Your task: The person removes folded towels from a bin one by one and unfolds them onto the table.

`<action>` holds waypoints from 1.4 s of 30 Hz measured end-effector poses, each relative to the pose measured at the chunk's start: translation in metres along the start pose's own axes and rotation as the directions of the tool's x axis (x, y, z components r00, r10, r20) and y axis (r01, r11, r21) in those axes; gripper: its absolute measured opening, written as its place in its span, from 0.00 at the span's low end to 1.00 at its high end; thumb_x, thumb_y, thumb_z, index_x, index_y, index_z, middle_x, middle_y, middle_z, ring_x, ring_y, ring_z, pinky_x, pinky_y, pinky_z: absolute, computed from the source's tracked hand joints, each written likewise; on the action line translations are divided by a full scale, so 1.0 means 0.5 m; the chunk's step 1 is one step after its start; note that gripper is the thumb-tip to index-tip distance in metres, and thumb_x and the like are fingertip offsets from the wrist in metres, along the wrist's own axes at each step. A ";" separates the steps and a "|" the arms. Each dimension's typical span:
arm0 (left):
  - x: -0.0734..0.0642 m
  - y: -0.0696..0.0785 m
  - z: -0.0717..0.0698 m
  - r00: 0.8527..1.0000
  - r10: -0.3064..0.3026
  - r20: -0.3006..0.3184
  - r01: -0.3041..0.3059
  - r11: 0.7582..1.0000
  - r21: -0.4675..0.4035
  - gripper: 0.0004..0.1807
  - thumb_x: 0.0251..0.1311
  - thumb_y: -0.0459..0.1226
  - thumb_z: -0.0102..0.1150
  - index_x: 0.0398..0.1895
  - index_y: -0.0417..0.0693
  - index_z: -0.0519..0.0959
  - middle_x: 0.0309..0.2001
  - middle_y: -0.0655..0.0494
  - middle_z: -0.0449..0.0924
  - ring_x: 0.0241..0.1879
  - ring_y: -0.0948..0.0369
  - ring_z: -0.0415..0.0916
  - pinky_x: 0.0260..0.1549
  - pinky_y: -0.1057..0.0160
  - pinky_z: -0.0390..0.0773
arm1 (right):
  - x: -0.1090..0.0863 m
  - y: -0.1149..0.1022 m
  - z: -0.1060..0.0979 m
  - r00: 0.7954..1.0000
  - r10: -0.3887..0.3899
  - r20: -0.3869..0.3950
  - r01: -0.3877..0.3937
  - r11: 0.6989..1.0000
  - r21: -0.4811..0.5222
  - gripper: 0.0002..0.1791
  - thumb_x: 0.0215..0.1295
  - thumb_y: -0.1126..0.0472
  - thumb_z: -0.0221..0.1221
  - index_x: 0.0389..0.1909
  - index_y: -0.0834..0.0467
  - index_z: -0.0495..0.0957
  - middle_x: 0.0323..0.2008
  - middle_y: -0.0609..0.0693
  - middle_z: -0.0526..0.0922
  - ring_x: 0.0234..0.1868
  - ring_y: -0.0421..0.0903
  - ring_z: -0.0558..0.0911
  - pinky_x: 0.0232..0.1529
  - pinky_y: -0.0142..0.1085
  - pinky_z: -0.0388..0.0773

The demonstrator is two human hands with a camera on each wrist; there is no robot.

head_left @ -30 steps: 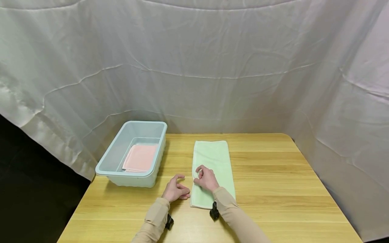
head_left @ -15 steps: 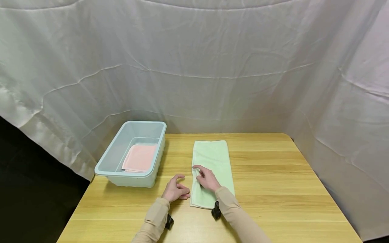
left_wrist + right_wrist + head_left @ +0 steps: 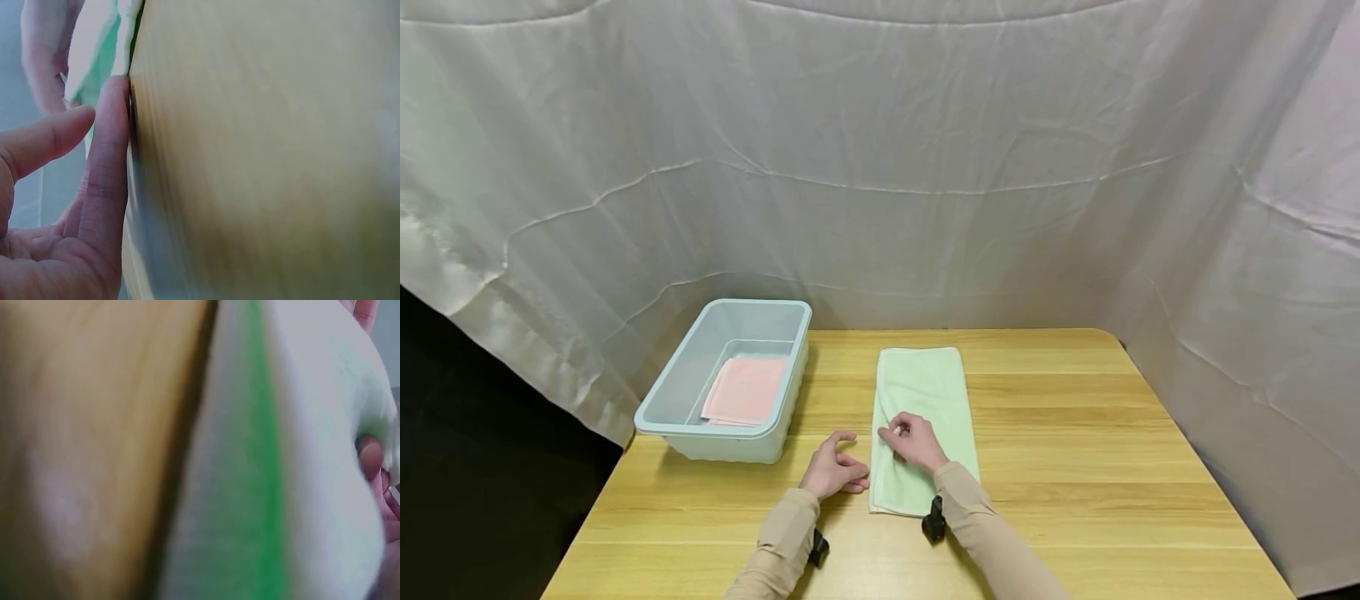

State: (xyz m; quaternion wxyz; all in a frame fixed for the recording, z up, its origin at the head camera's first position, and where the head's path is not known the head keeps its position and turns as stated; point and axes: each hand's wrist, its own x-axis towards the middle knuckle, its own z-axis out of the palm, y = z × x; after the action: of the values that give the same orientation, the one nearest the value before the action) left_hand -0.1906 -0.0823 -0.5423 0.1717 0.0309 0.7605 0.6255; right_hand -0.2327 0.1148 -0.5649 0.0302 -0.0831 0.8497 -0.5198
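Note:
A pale green towel [image 3: 928, 379], folded into a long rectangle, lies on the wooden table. My right hand [image 3: 919, 443] is over its left side, thumb and fingers pinching the upper layer. In the right wrist view the layer bulges up in front of the thumb tip [image 3: 370, 456]. Beside the towel's left edge my left hand [image 3: 832, 471] rests on the table, fingers extended and thumb apart. The left wrist view shows its fingertips at the layered towel edge [image 3: 125, 37], with nothing gripped.
A light blue plastic bin [image 3: 650, 423] stands left on the table [image 3: 1097, 467], holding a folded pink cloth [image 3: 747, 390]. A grey-white curtain [image 3: 955, 242] hangs behind and along the sides.
My right hand's extended index finger has curled in to pinch the towel's upper layer, which now shows a fold there. The left hand stays in place.

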 end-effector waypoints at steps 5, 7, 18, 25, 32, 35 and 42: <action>0.003 0.001 0.004 0.998 0.032 -0.050 -0.031 0.999 0.020 0.32 0.62 0.27 0.62 0.68 0.31 0.63 0.36 0.36 0.86 0.30 0.52 0.88 0.27 0.60 0.86 | 0.003 0.002 0.004 0.999 0.015 -0.044 -0.013 0.999 0.038 0.11 0.64 0.65 0.62 0.45 0.65 0.74 0.19 0.44 0.71 0.12 0.35 0.68 0.17 0.26 0.67; 0.008 0.001 0.007 0.996 0.065 -0.063 -0.065 0.998 -0.002 0.30 0.65 0.27 0.59 0.68 0.30 0.63 0.40 0.33 0.86 0.34 0.49 0.88 0.31 0.60 0.87 | 0.003 0.002 0.004 0.998 0.043 -0.053 -0.039 0.996 0.074 0.18 0.63 0.68 0.62 0.53 0.67 0.73 0.22 0.47 0.74 0.12 0.35 0.70 0.17 0.27 0.70; 0.043 0.006 0.032 0.994 0.080 0.068 -0.067 0.982 -0.179 0.30 0.74 0.27 0.44 0.75 0.29 0.50 0.67 0.23 0.67 0.69 0.36 0.68 0.66 0.48 0.75 | 0.000 -0.017 -0.017 0.974 0.164 -0.159 -0.147 0.982 0.116 0.13 0.63 0.66 0.63 0.44 0.71 0.81 0.30 0.56 0.81 0.21 0.37 0.76 0.21 0.30 0.80; 0.060 0.003 0.036 0.992 0.104 0.070 -0.098 0.991 -0.090 0.30 0.72 0.28 0.45 0.74 0.29 0.52 0.68 0.25 0.67 0.69 0.36 0.67 0.66 0.47 0.75 | -0.006 -0.023 -0.040 0.958 0.248 -0.143 -0.204 0.942 0.266 0.12 0.65 0.66 0.62 0.45 0.71 0.79 0.29 0.49 0.77 0.20 0.37 0.74 0.21 0.30 0.78; 0.057 0.010 0.035 0.990 0.117 0.076 -0.118 0.993 0.008 0.29 0.71 0.27 0.47 0.72 0.25 0.53 0.66 0.25 0.68 0.68 0.35 0.68 0.66 0.46 0.74 | -0.012 -0.022 -0.075 0.945 0.282 -0.165 -0.216 0.918 0.331 0.12 0.65 0.66 0.62 0.46 0.69 0.80 0.29 0.47 0.78 0.24 0.39 0.76 0.21 0.30 0.78; 0.053 0.014 0.036 0.987 0.126 0.099 -0.132 0.990 0.055 0.29 0.71 0.27 0.47 0.71 0.25 0.54 0.67 0.25 0.67 0.69 0.35 0.66 0.67 0.44 0.72 | -0.017 -0.018 -0.096 0.941 0.292 -0.171 -0.221 0.912 0.345 0.12 0.65 0.65 0.63 0.46 0.68 0.80 0.28 0.45 0.77 0.25 0.38 0.76 0.22 0.30 0.78; 0.049 0.018 0.040 0.981 0.152 0.120 -0.173 0.965 0.195 0.29 0.69 0.26 0.50 0.70 0.26 0.56 0.67 0.29 0.68 0.68 0.36 0.66 0.68 0.39 0.68 | -0.031 -0.004 -0.154 0.941 0.280 -0.191 -0.216 0.930 0.296 0.14 0.66 0.64 0.62 0.47 0.69 0.79 0.27 0.43 0.77 0.28 0.37 0.74 0.31 0.27 0.74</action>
State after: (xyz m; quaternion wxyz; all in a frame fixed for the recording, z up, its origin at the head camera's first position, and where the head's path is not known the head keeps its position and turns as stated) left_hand -0.2092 -0.0549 -0.5421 0.1549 0.1431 0.8057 0.5536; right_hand -0.2281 0.1843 -0.5286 0.0085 0.0912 0.7721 -0.6288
